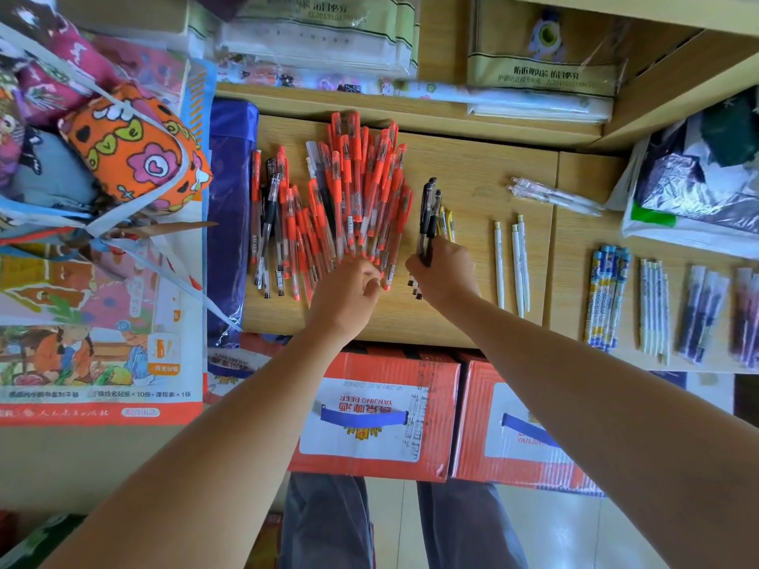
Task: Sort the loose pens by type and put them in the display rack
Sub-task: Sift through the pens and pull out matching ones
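Note:
A big heap of red gel pens (353, 199) lies fanned out on the wooden counter (472, 166), with a few black pens mixed in at its left side (269, 207). My left hand (349, 297) reaches into the near end of the heap, fingers curled at the pen tips; whether it holds one I cannot tell. My right hand (441, 273) grips a small bunch of black pens (427, 215) upright, just right of the heap. Yellow pens (447, 221) lie behind that hand. No display rack shows.
Three white pens (511, 264) lie right of my hands, clear wrapped pens (550, 195) farther back. Sorted pen groups (608, 297) line the right counter. Two red beer cartons (378, 412) stand below the counter edge. Patterned bags (135, 149) crowd the left.

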### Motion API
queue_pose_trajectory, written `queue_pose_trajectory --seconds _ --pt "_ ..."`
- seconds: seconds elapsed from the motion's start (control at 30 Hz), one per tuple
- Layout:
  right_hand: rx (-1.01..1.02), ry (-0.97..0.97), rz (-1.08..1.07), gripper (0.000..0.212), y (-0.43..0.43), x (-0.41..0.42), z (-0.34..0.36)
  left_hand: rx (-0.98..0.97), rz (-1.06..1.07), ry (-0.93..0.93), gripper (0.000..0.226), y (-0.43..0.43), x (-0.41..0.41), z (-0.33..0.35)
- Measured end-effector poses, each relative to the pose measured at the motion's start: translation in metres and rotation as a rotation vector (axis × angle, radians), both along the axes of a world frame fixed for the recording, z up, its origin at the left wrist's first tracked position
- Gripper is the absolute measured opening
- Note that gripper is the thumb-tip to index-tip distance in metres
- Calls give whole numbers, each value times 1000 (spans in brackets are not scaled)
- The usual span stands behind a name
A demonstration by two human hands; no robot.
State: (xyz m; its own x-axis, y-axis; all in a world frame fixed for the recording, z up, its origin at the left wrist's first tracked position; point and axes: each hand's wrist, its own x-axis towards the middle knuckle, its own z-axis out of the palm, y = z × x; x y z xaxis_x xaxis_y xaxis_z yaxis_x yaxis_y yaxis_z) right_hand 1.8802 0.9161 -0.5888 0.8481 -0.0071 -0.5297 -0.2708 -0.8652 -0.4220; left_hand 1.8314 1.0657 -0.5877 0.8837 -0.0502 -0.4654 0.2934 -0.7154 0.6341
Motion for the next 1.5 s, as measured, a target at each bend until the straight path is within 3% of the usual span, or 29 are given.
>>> queue_pose_trajectory --seconds 0.13,0.27,0.37,0.53,0.7,0.87,1.0,1.1,1.27,1.37,1.5 --pt "143 23 150 17 -8 -6 18 -179 226 116 29 -10 5 9" --pt "221 177 366 19 -5 -13 36 -492 466 282 32 -25 16 36" --pt "221 149 462 19 0 -19 43 -519 587 293 30 -30 19 43" --pt "378 165 399 28 10 -26 62 -565 796 381 25 -25 16 53" --pt "479 391 221 31 15 -29 73 -672 1033 362 25 -4 10 64" --pt "513 372 254 26 35 -35 79 -729 1018 404 22 12 -1 71" --pt "538 404 252 20 53 -41 83 -603 907 399 25 27 -9 75" --pt "488 453 247 20 62 -42 82 -556 953 336 23 41 -17 76" --pt "318 237 267 21 78 -32 74 -629 1050 392 28 66 -36 72" --pt "227 131 363 18 93 -24 64 -605 1087 366 20 81 -55 70" --pt "221 69 442 31 122 -18 50 -578 1045 337 12 92 -74 62"
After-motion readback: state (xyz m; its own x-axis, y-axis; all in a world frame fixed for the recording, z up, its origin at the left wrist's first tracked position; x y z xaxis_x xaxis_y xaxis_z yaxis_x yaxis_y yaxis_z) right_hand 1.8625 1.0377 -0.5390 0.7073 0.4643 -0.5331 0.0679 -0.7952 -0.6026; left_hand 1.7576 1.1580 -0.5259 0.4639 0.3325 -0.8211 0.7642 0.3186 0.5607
